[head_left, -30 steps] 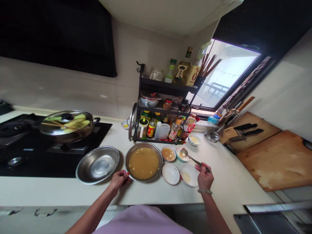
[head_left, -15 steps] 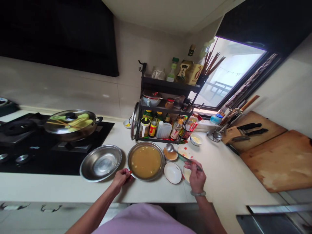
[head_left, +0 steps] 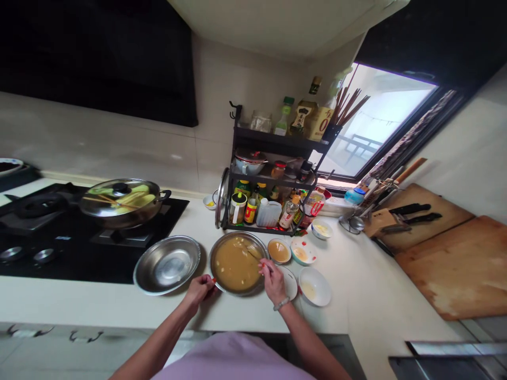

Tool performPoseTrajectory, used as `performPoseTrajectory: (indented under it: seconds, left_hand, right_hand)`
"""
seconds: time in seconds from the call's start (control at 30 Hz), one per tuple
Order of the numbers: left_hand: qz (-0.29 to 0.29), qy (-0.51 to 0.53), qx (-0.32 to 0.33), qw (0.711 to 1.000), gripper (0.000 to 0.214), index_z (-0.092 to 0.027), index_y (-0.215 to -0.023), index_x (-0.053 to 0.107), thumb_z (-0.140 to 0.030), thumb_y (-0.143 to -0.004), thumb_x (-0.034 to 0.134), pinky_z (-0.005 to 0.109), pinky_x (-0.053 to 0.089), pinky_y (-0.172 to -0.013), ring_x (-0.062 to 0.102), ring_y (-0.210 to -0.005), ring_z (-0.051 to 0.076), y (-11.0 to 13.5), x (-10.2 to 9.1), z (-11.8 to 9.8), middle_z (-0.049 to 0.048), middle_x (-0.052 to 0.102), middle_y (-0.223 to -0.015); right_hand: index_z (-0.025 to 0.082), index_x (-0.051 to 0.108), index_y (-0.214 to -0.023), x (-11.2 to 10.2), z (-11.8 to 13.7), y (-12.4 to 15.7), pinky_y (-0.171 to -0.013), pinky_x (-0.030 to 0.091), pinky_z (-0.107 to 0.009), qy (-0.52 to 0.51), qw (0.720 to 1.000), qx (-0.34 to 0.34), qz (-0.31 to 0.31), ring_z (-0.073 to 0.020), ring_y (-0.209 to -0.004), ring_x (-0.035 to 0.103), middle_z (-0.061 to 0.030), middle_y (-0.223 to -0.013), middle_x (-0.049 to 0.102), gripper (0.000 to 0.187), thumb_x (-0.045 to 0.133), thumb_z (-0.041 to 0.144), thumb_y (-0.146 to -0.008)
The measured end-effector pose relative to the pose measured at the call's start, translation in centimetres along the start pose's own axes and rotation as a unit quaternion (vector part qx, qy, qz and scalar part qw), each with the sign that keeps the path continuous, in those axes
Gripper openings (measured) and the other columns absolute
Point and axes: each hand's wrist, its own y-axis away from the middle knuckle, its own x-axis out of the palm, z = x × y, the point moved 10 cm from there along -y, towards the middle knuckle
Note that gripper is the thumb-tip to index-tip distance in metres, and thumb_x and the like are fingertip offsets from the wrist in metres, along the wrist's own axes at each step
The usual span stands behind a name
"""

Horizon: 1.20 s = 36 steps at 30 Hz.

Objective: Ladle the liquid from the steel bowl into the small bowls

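A round metal basin (head_left: pixel 227 284) of brown liquid with pale bits floating in it stands on the counter in front of me. My left hand (head_left: pixel 201 290) pinches its near left rim. The fingers of my right hand (head_left: pixel 273 279) are closed round a metal ladle (head_left: pixel 253 254), whose bowl end dips into the liquid and is hidden there. Under that hand, partly covered, is a white dish (head_left: pixel 291 285). Just right of the basin sits a small bowl of brown liquid (head_left: pixel 279 252). An empty metal basin (head_left: pixel 166 265) stands left of my left hand.
A green-rimmed bowl (head_left: pixel 303 251) and a white bowl (head_left: pixel 316 286) stand at the right. Behind the basin rises a black rack (head_left: pixel 273 179) of bottles and jars. A lidded pan (head_left: pixel 121 203) sits on the stove at left. Knives (head_left: pixel 415 211) and cutting boards (head_left: pixel 455 264) lean at right.
My right hand has moved left with the ladle, from above the small bowls to the basin, and the ladle has gone into the liquid. My left hand stays on the rim.
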Motion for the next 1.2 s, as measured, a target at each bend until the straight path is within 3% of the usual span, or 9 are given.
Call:
performPoseTrajectory:
  seconds: [0.2,0.4,1.0,1.2]
  left_hand:
    - [0.005,-0.003,0.004,1.0,0.044,-0.021,-0.055,0.044,-0.047,-0.041,0.076,0.021,0.027,-0.044,0.047,-0.042,0.009,0.1,0.0,-0.2,-0.0012,0.056,-0.047]
    - [-0.002,-0.007,0.001,1.0,0.045,-0.02,-0.054,0.044,-0.047,-0.042,0.077,0.021,0.029,-0.045,0.048,-0.042,0.009,0.1,-0.2,-0.2,-0.0017,0.056,-0.047]
    - [-0.002,0.007,-0.006,1.0,0.047,-0.02,-0.053,0.045,-0.047,-0.04,0.081,0.023,0.037,-0.048,0.051,-0.045,0.01,0.2,-0.2,-0.1,-0.0018,0.057,-0.048]
    - [-0.004,0.014,-0.014,1.0,0.046,-0.02,-0.054,0.045,-0.044,-0.04,0.082,0.022,0.037,-0.048,0.05,-0.045,0.009,0.3,-0.2,0.0,-0.0028,0.058,-0.047]
  right_hand:
    - [0.021,0.061,-0.088,-3.4,-3.6,0.1,-0.057,0.056,-0.033,-0.097,0.977,0.127,-0.139,-0.0214,-0.055,0.068,-0.0032,-0.063,0.07,0.034,0.06,0.052,-0.075]
    - [0.019,0.058,-0.084,-6.6,-4.5,1.2,-0.058,0.057,-0.034,-0.181,0.942,0.171,-0.226,-0.0209,-0.055,0.069,-0.0011,-0.062,0.069,0.035,0.067,0.048,-0.066]
    - [0.018,0.058,-0.078,-12.2,-2.2,2.1,-0.05,0.056,-0.03,-0.191,0.923,0.163,-0.29,-0.0194,-0.048,0.065,0.0002,-0.054,0.066,0.029,0.071,0.038,-0.063]
    - [0.016,0.058,-0.078,-16.3,-1.1,1.5,-0.05,0.057,-0.029,-0.192,0.911,0.12,-0.346,-0.0185,-0.047,0.065,0.0012,-0.054,0.066,0.025,0.071,0.032,-0.062]
